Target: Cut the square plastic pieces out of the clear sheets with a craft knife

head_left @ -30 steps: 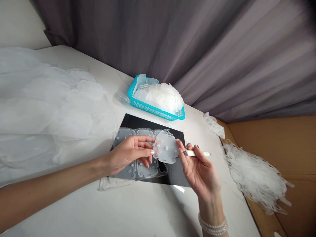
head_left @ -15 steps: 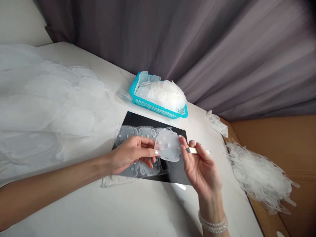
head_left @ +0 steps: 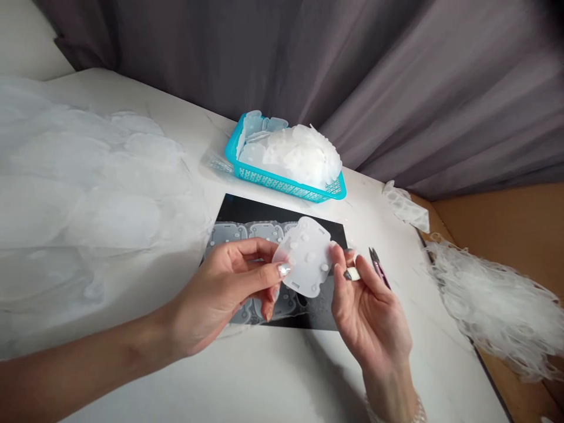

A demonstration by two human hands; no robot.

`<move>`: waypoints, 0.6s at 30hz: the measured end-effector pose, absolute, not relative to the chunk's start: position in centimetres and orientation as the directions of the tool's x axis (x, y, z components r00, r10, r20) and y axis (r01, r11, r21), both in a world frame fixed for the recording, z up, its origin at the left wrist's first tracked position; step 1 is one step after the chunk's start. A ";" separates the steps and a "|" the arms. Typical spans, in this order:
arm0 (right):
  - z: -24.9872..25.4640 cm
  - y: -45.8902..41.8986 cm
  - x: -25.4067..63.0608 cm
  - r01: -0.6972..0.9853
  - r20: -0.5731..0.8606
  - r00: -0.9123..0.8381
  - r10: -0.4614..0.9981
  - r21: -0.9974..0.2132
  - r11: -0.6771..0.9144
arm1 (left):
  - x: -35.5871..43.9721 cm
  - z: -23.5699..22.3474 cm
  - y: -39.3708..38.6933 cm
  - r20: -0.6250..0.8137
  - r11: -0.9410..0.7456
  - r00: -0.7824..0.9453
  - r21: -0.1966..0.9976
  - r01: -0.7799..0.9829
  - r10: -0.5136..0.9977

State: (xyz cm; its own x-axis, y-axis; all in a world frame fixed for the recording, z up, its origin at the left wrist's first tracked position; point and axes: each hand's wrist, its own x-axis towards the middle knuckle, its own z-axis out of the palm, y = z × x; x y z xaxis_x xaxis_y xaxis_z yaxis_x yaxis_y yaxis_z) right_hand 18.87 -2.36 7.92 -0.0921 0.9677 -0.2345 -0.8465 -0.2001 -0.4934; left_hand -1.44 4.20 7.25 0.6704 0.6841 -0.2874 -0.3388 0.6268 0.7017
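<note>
My left hand pinches a frosted clear plastic plate with rounded corners, slots and small raised knobs, between thumb and fingers. At the plate's right edge are the fingertips of my right hand, palm turned up. A short white thing with a dark tip is held between its thumb and fingers; its kind is unclear. Beneath both hands is a black mat, bearing a sheet of similar plates joined in a clear frame. Snips with dark pointed blades show just behind my right thumb.
A turquoise basket heaped with loose plates stands behind the mat. To the left lies a large pile of translucent sheets. Stringy plastic offcuts hang at the table's right edge, beside a brown cardboard surface. A grey curtain closes the back.
The plate has been tilted and lifted nearer to my eyes. My right hand has shifted right, and the snips now show behind it. The view has moved slightly.
</note>
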 end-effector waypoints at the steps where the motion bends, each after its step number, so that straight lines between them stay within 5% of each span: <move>1: 7.9 -2.4 18.9 -0.847 -0.245 -0.096 0.965 -0.489 -0.209 | -1.5 7.4 4.2 -0.294 0.642 0.681 0.690 -0.334 0.670; 7: 7.9 -2.5 18.6 -0.843 -0.297 -0.052 0.953 -0.498 -0.201 | -1.2 7.9 4.0 -0.335 0.698 0.700 0.639 -0.323 0.631; 18: 7.4 -2.8 17.1 -0.869 -0.394 -0.068 0.917 -0.428 -0.248 | -1.3 7.7 3.9 -0.366 0.599 0.560 0.737 -0.312 0.743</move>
State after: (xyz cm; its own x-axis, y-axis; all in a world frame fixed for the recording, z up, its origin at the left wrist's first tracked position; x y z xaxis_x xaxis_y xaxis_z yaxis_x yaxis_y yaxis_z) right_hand 17.10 -2.83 7.40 -0.0680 0.9166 -0.3940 -0.8691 -0.2483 -0.4277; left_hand -1.26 3.87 7.70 0.5604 0.7429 -0.3661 -0.3123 0.5989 0.7374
